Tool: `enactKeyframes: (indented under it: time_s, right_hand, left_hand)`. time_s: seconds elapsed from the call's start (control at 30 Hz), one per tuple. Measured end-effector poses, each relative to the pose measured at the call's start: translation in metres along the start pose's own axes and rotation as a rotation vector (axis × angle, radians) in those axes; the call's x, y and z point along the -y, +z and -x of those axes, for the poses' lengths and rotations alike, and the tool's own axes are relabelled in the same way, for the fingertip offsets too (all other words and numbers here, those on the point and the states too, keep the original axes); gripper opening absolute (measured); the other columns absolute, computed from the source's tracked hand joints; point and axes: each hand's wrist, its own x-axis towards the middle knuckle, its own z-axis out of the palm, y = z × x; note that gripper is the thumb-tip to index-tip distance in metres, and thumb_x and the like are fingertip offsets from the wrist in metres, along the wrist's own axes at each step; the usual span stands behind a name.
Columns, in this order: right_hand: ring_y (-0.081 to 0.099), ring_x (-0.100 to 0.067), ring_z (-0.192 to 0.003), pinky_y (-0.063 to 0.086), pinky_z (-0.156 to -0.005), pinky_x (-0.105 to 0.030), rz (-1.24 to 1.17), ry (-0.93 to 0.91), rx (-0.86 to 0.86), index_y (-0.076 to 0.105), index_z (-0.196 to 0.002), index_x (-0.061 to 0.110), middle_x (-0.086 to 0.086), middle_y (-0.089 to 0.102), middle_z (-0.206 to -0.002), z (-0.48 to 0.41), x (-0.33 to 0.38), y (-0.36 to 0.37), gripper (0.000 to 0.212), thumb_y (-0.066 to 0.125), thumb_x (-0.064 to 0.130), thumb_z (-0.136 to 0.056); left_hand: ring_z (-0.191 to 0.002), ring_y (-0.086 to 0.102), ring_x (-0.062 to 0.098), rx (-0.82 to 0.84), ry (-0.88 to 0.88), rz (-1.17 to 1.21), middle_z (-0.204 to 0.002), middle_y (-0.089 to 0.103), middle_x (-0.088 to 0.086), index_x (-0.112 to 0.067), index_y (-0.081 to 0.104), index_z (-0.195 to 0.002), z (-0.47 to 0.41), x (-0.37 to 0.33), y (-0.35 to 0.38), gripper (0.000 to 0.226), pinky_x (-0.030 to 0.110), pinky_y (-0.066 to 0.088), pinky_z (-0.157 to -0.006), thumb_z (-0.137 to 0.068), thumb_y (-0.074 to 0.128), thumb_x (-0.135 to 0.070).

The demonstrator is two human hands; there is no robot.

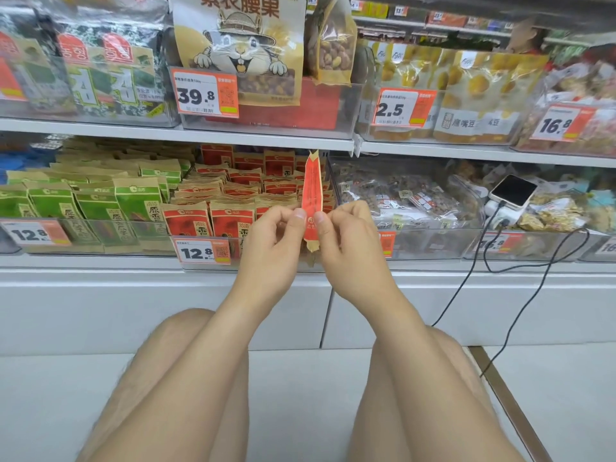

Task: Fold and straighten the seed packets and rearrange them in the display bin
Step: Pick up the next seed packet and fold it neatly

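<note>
While the left hand (pixel 276 228) and right hand (pixel 346 235) are pinching the packet (pixel 312 195) upright before the bin (pixel 200 235), each grip tight on its lower sides, it is looking light, thin and crinkly, best held by its edges, with the shelf (pixel 166 135) above and full rows (pixel 233 190) crowding the way back.

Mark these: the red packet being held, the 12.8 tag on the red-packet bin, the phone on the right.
held red packet (pixel 311 191), head view, its printed red face at mid-height.
12.8 tag (pixel 204 251), head view, centre of the label face.
phone (pixel 514 191), head view, its dark screen.
</note>
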Motion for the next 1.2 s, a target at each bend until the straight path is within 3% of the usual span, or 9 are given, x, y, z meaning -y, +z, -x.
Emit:
enactKeyframes:
  time_s: [0.07, 0.17, 0.27, 0.37, 0.5, 0.8, 0.9, 1.1, 1.2]
  right_hand:
    - [0.046, 0.0, -0.103, 0.038, -0.089, -0.011, 0.009, -0.061, 0.017, 0.049, -0.07, 0.03, 0.004, 0.043, -0.097, 0.003, -0.001, 0.001, 0.041, 0.056, 0.027, -0.11]
    - [0.051, -0.021, -0.115, 0.044, -0.102, -0.03, 0.024, -0.114, 0.086, 0.064, -0.075, 0.025, 0.002, 0.044, -0.111, 0.009, -0.004, 0.002, 0.028, 0.067, 0.031, -0.102]
    - [0.053, -0.01, -0.123, 0.042, -0.105, -0.021, -0.069, -0.064, 0.105, 0.078, -0.084, 0.028, 0.005, 0.05, -0.117, 0.009, 0.001, -0.005, 0.009, 0.084, 0.031, -0.089]
    - [0.061, -0.001, -0.112, 0.055, -0.096, -0.03, -0.137, 0.032, -0.086, 0.071, -0.108, 0.03, 0.007, 0.058, -0.118, 0.004, 0.0, -0.01, 0.027, 0.086, 0.024, -0.087]
    - [0.079, -0.012, -0.09, 0.065, -0.08, -0.034, -0.573, 0.423, -0.057, 0.056, -0.142, 0.025, 0.001, 0.077, -0.111, 0.001, 0.004, -0.017, 0.051, 0.08, 0.017, -0.097]
    - [0.08, -0.018, -0.076, 0.064, -0.064, -0.031, -0.635, 0.474, 0.061, 0.068, -0.122, 0.014, 0.0, 0.083, -0.089, 0.001, -0.003, -0.028, 0.033, 0.08, 0.001, -0.094]
    - [0.081, -0.022, -0.08, 0.068, -0.072, -0.039, -0.602, 0.475, 0.178, 0.068, -0.118, 0.012, -0.004, 0.082, -0.088, 0.002, -0.005, -0.033, 0.031, 0.082, 0.001, -0.092]
    - [0.081, -0.026, -0.078, 0.068, -0.073, -0.039, -0.514, 0.523, 0.276, 0.072, -0.104, 0.011, -0.01, 0.082, -0.086, 0.003, 0.003, -0.034, 0.032, 0.063, 0.042, -0.107]
    - [0.078, -0.022, -0.074, 0.065, -0.072, -0.037, -0.519, 0.571, 0.195, 0.074, -0.099, 0.005, -0.013, 0.081, -0.085, 0.001, 0.001, -0.029, 0.042, 0.058, 0.042, -0.11]
  left_hand:
    - [-0.082, 0.066, 0.024, 0.019, -0.083, 0.194, -0.094, 0.067, 0.011, -0.012, 0.052, -0.1, 0.001, -0.004, 0.001, 0.026, 0.039, 0.056, -0.069, -0.108, 0.063, -0.034]
    - [-0.083, 0.07, 0.019, 0.041, -0.171, 0.364, -0.096, 0.073, 0.007, -0.014, 0.046, -0.114, 0.004, -0.01, 0.002, 0.02, 0.031, 0.057, -0.067, -0.109, 0.062, -0.025]
    - [-0.091, 0.075, 0.014, 0.01, -0.246, 0.386, -0.107, 0.08, 0.002, -0.01, 0.052, -0.133, 0.002, -0.008, 0.0, 0.023, 0.033, 0.061, -0.078, -0.114, 0.051, -0.024]
    - [-0.115, 0.075, 0.025, 0.015, -0.287, 0.344, -0.121, 0.079, 0.007, -0.015, 0.064, -0.133, -0.001, -0.004, -0.001, 0.03, 0.054, 0.057, -0.105, -0.118, 0.04, -0.025]
    - [-0.112, 0.076, 0.031, 0.062, -0.334, 0.341, -0.117, 0.08, 0.013, -0.011, 0.07, -0.128, 0.0, -0.006, -0.001, 0.034, 0.058, 0.057, -0.105, -0.118, 0.038, -0.019]
    - [-0.102, 0.079, 0.03, 0.053, -0.31, 0.23, -0.106, 0.082, 0.009, -0.013, 0.079, -0.114, 0.001, -0.009, -0.003, 0.034, 0.049, 0.063, -0.094, -0.115, 0.046, -0.019]
    - [-0.102, 0.079, 0.026, 0.044, -0.309, 0.214, -0.105, 0.082, 0.005, -0.015, 0.076, -0.115, 0.004, -0.01, 0.0, 0.036, 0.043, 0.064, -0.089, -0.116, 0.044, -0.033]
    - [-0.072, 0.072, 0.011, 0.028, -0.344, 0.128, -0.083, 0.08, 0.003, -0.012, 0.075, -0.093, 0.006, -0.01, -0.002, 0.033, 0.02, 0.054, -0.061, -0.112, 0.053, -0.029]
    - [-0.07, 0.068, 0.021, 0.012, -0.167, -0.096, -0.076, 0.074, 0.008, -0.009, 0.071, -0.081, 0.009, -0.007, 0.002, 0.043, 0.036, 0.051, -0.067, -0.111, 0.053, -0.035]
